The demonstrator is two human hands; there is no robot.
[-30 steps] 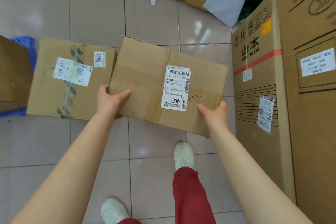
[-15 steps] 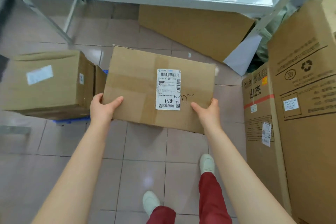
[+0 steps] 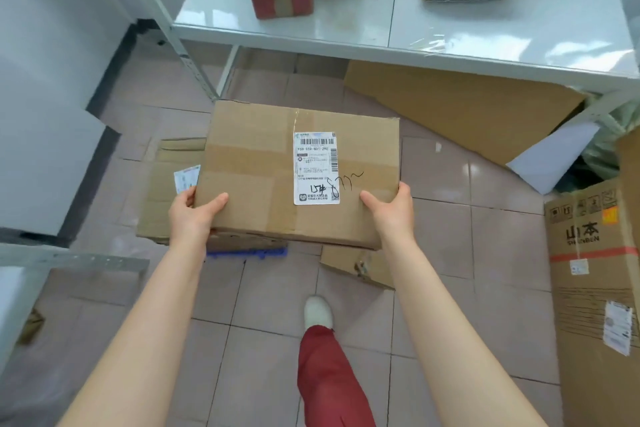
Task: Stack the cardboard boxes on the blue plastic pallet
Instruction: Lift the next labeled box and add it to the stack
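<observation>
Box: flat brown taped cardboard box with white shipping label [image 3: 277, 177], carried above a lower cardboard box [image 3: 166, 198] on the blue plastic pallet [image 3: 247, 251] | grip: left hand [image 3: 192, 215] and right hand [image 3: 391, 213] clamp its near corners | handling: I judge it light, stiff, smooth-sided; I'd support underneath.

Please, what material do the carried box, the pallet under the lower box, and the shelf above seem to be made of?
Carried box: brown corrugated cardboard, matte, with creased edges and tape strips. Pallet: probably plastic, from its uniform blue colour and moulded ribbed edge. Shelf: likely painted metal, pale and glossy, reflecting light.
</observation>
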